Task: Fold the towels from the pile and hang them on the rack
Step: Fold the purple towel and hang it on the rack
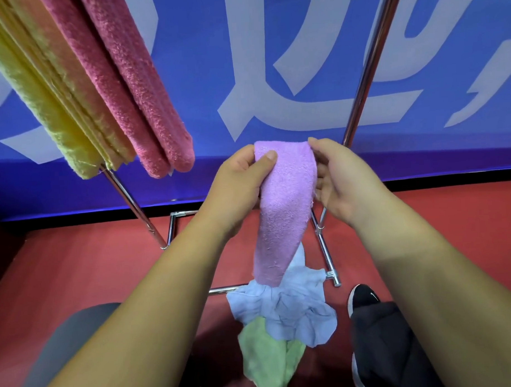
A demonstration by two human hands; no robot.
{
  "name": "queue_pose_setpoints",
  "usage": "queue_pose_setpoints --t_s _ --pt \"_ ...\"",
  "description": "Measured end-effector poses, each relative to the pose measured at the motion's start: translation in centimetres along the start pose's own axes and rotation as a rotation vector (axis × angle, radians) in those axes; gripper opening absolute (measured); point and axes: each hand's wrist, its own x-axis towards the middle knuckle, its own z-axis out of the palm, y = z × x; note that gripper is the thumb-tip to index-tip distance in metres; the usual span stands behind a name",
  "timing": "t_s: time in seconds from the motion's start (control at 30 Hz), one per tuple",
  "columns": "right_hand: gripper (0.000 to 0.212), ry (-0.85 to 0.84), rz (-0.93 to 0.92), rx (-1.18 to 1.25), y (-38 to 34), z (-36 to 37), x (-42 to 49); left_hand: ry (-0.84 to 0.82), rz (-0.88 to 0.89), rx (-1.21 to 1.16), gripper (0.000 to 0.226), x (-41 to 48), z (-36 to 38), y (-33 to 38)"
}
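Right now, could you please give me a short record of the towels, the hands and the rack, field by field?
held towel: lilac towel, folded into a narrow strip, hanging down
left hand: left hand pinches its upper left edge
right hand: right hand holds its upper right corner
hung already: yellow towel, orange towel, pink towels, upper left
rack: chrome rack, upright behind the hands
floor pile: blue towel partly over green towel, both crumpled

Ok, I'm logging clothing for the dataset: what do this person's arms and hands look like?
The left hand and right hand are bare: no gloves, rings or watch visible. Both forearms are uncovered, with no sleeve in view.
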Motion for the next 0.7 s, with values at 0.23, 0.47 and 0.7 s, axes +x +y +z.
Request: queue_pose_setpoints --t_s 0.23,0.47,0.7 --pt "0.032 -0.107 -0.135 -0.215 2.3 2.2 0.1 0.210 -0.076 -0.028 0.021 0.6 -2.3 0.5" --pt "0.013 -0.153 -0.327 -0.581 4.1 2.9 -0.4 0.358 -0.152 0.014 0.019 0.7 -4.1 0.6" --pt "0.014 -0.033 -0.387 -0.584 4.3 3.0 -0.1 0.146 -0.225 0.038 0.016 0.0 -4.7 1.7"
